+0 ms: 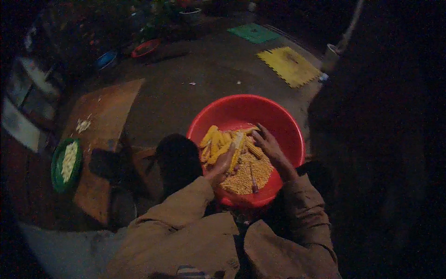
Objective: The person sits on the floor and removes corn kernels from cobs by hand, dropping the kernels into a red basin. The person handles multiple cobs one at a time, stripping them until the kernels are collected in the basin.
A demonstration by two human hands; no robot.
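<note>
A large red basin (pixel 291 122) stands between my knees, holding loose corn kernels (pixel 244 179) and several yellow corn cobs (pixel 214 141). My left hand (pixel 222 168) is closed around a partly stripped corn cob (pixel 236 156), tilted with its upper end pointing away from me. Over the basin's right side, my right hand (pixel 270 146) has its fingers apart, close to another cob (pixel 254 149); whether it touches it, I cannot tell. A thin tool with a dark handle (pixel 254 186), like a screwdriver, lies on the kernels near the basin's front.
On the left, a green tray (pixel 56 167) with pale pieces sits by a brown board (pixel 111 104); pale scraps (pixel 83 124) lie on the board. Farther off are a blue basin (pixel 107 59), a red basin (pixel 145 48), a green mat (pixel 253 32) and a yellow mat (pixel 290 65).
</note>
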